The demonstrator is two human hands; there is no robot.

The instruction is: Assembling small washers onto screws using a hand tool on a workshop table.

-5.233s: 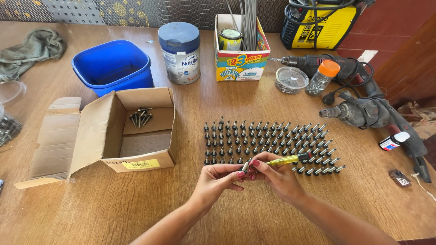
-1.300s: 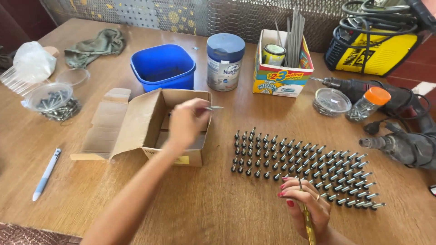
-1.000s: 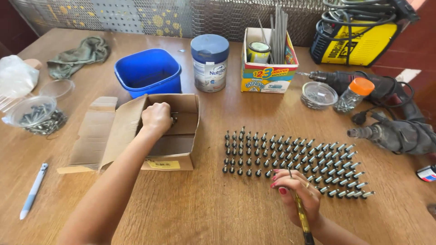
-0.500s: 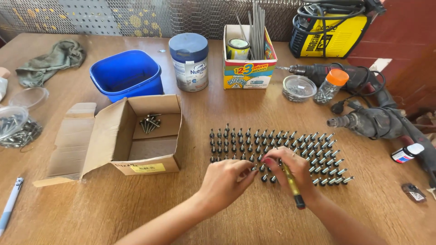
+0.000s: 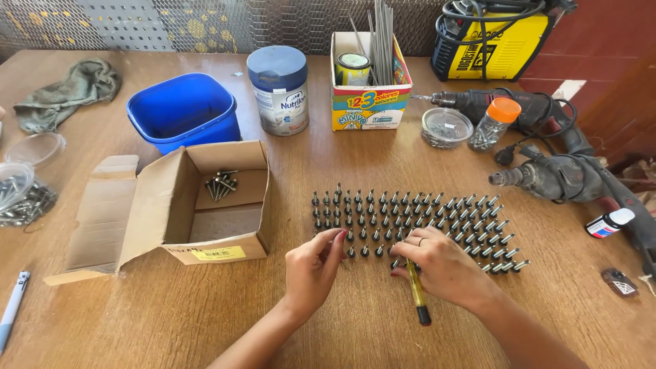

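Brought back from the cardboard box (image 5: 205, 205), the left hand (image 5: 313, 270) is set at the near row of upright screws (image 5: 410, 222), fingertips pinched together on one. Beside it, a yellow marker (image 5: 415, 292) is clamped in the right hand (image 5: 441, 263).

Single view, head-worn camera. Looks steeply down and forward over the table (image 5: 205, 328) from the near edge, facing the mesh wall (image 5: 205, 24) at the far side. Hands sit close, low centre; far table edge reaches the top. No second view.
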